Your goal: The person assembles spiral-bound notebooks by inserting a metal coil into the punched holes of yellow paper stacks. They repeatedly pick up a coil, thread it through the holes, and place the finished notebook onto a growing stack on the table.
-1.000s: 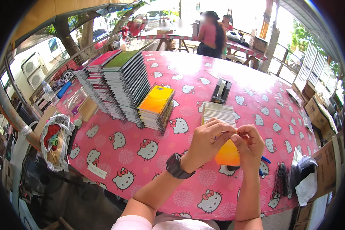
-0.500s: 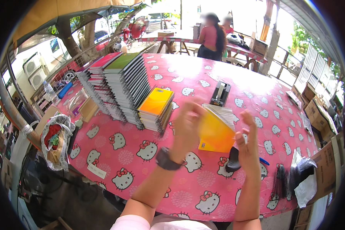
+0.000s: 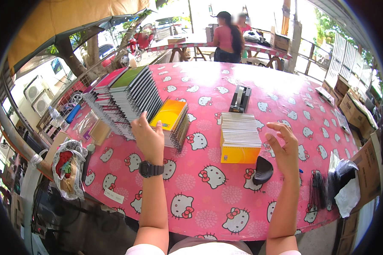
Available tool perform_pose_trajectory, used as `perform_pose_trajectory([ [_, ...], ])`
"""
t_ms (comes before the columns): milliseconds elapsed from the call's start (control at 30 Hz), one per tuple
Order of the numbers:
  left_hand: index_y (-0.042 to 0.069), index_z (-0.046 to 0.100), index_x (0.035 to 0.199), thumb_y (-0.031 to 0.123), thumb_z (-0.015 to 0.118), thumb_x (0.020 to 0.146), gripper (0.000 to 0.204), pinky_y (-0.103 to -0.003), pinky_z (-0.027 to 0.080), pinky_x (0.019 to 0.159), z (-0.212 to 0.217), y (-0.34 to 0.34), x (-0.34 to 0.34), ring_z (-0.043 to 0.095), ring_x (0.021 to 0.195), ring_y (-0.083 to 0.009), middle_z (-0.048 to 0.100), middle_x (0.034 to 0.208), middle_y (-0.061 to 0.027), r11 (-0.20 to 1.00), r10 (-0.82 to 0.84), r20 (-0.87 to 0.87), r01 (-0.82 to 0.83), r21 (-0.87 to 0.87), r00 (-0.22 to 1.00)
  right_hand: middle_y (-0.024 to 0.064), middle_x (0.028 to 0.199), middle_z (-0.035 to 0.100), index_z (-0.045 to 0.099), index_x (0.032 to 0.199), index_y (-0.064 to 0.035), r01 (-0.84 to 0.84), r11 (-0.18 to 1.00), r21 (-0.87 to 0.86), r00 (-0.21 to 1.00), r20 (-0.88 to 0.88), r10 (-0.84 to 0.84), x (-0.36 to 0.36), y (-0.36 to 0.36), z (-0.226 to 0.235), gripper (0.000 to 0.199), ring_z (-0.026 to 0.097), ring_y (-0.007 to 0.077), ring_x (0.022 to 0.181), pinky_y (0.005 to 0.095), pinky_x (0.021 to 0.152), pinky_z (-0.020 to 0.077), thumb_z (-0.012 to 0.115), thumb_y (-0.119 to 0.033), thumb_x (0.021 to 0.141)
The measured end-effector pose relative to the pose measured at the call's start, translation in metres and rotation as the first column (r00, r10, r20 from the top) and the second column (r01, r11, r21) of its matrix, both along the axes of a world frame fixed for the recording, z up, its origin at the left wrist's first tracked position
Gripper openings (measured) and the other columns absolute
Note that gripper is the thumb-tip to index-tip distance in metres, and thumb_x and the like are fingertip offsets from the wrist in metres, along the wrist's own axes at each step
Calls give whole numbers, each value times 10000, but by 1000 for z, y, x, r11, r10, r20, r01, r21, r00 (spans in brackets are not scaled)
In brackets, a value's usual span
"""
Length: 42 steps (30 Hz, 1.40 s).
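- Left hand [image 3: 148, 138]: raised over the table, fingers spread apart and holding nothing; it reaches toward the yellow spiral notebook [image 3: 169, 114] on top of a short pile just beyond its fingertips. A black wristwatch [image 3: 151, 169] sits on that wrist.
- Right hand [image 3: 284, 149]: lifted, fingers loosely curled and apart, empty; it hovers just to the right of the wrapped notebook stack [image 3: 240, 137].
- Wrapped notebook stack: lies flat on the pink cartoon-cat tablecloth [image 3: 208, 199], between the two hands, orange-yellow cover edge facing the person.
- Black tape dispenser [image 3: 240, 99]: stands just behind that stack.
- Long leaning row of spiral notebooks [image 3: 125, 100]: left of the yellow one.
- Small black curved object [image 3: 262, 170]: beside the right wrist.
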<state>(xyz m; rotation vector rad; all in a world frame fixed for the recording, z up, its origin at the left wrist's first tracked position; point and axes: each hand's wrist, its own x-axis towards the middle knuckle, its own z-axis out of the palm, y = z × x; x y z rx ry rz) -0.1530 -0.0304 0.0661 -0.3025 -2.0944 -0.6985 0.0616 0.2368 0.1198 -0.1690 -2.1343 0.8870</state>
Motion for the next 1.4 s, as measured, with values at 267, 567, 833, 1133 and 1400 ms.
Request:
perform_pose_trajectory([
  [267, 96, 634, 1120, 188, 687, 775, 361, -421, 427, 905, 0, 32, -3, 530, 1076, -273, 586, 1145, -85, 904, -141, 215, 214, -370, 966, 52, 1007, 645, 660, 950, -75, -93, 931, 352, 985, 172, 33, -32, 20, -55, 267, 538, 266, 1026, 392, 886, 424, 754, -111, 703],
  [567, 76, 593, 1140, 160, 669, 783, 374, -452, 352, 980, -3, 77, 68, 489, 1127, -276, 568, 1157, -97, 753, -631, 27, 620, -220, 776, 41, 898, 630, 623, 894, -76, -41, 924, 380, 992, 127, -8, -57, 21, -95, 224, 575, 246, 955, 378, 846, 439, 731, -100, 699],
  [833, 90, 636, 1087, 28, 574, 778, 321, -422, 342, 916, -30, 89, 116, 593, 900, -200, 639, 890, -30, 578, -728, 251, 768, -275, 638, 105, 879, 628, 623, 912, -38, -264, 959, 100, 938, 259, 231, -11, -22, -72, 250, 594, 267, 881, 349, 709, 489, 754, -129, 719],
  [1133, 78, 639, 926, 7, 602, 776, 170, -364, 360, 827, -42, 71, 99, 592, 834, -226, 627, 832, -53, 531, -680, 436, 806, -261, 590, 147, 874, 665, 658, 860, 3, 695, 713, 95, 649, 345, -679, 152, 110, -90, 148, 629, 282, 842, 363, 739, 484, 661, -137, 815],
  [1400, 67, 613, 1081, 1, 545, 768, 327, -364, 359, 853, -63, 88, 113, 551, 917, -230, 597, 913, -67, 534, -713, 361, 799, -277, 601, 127, 869, 593, 600, 843, -24, 663, 591, 459, 430, 413, -803, 188, 135, -149, 149, 592, 315, 852, 421, 784, 471, 696, -120, 782],
])
